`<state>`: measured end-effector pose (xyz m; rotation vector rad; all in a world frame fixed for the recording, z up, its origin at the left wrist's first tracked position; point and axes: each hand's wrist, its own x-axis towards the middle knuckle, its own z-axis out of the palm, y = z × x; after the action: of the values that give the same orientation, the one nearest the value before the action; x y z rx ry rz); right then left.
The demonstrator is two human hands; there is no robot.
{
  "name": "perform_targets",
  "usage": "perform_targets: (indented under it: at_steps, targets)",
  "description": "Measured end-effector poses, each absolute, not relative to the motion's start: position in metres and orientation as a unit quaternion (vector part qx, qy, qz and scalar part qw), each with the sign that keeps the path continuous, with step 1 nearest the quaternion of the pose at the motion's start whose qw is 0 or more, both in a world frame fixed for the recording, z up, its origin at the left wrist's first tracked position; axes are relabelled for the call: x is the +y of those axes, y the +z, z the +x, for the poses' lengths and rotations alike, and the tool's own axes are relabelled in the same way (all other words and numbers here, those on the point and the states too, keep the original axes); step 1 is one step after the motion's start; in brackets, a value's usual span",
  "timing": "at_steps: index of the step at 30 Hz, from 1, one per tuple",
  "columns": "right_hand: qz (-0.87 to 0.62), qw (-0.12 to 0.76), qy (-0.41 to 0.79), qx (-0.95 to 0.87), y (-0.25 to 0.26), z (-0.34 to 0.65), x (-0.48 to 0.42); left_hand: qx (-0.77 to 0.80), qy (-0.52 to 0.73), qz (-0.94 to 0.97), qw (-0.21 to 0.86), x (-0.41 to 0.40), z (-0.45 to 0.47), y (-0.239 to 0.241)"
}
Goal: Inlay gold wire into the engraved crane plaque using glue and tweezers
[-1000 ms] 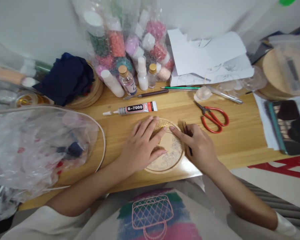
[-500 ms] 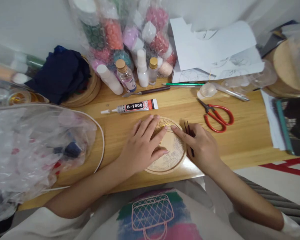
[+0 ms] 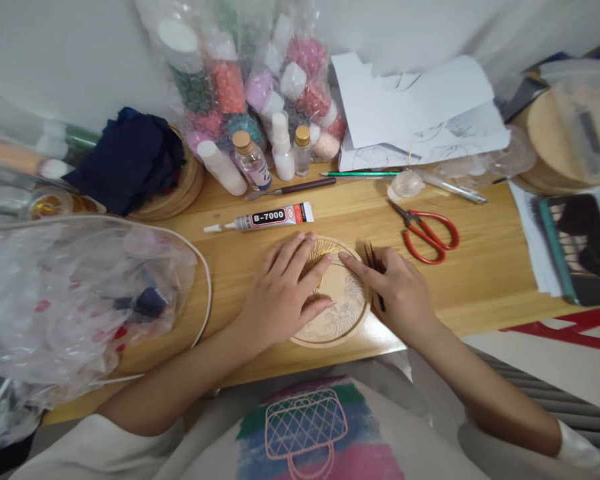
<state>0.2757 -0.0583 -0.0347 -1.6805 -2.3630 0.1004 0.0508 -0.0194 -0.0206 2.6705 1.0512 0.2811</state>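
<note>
Left hand (image 3: 283,291) lies palm down, fingers slightly spread, over the left side of a round wooden disc (image 3: 336,280) by the front edge of the desk (image 3: 485,280). Right hand (image 3: 403,287) grips dark tweezers (image 3: 373,257) within curled fingers; its extended index finger meets the disc's upper right.

Head view, progress: gold wire (image 3: 324,253) shows along the disc's upper-left pattern, partly covered by the left hand. Wave-like lines at lower right carry no visible wire. Judgement: partway, lower right outstanding; the area under the palm cannot be checked.

Containers: clear bag (image 3: 260,43) at the back edge holds lidded jars, contents green, coral, pink. Before it, a tan-capped bottle (image 3: 253,160) and gold-capped bottle (image 3: 303,155) appear to hold clear liquid; white spray bottle (image 3: 283,160), fill unreadable. Toward the left edge, a plastic bag (image 3: 55,300) contains a dark blue piece (image 3: 147,302) and red bits. Glue tube (image 3: 273,216), marked B-7000, lies behind the disc; amount inside unknown.
</note>
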Motion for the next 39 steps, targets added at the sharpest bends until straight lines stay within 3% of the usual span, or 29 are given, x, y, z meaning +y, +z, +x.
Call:
perform_targets:
  at_steps: [12, 21, 39]
  targets:
    - [-0.581, 0.158, 0.056, -0.796, -0.0369, 0.2768, -0.0595, 0.358, 0.099, 0.921, 0.119, -0.0200, 0.0488, -0.0219]
    - [-0.581, 0.326, 0.124, -0.736, -0.0347, 0.2786, -0.0588, 0.362, 0.105, 0.917, 0.128, -0.0188, 0.0481, -0.0240]
    - [-0.558, 0.312, 0.067, -0.766, -0.0377, 0.2777, -0.0570, 0.350, 0.073, 0.931, 0.073, -0.0193, 0.0507, -0.0187]
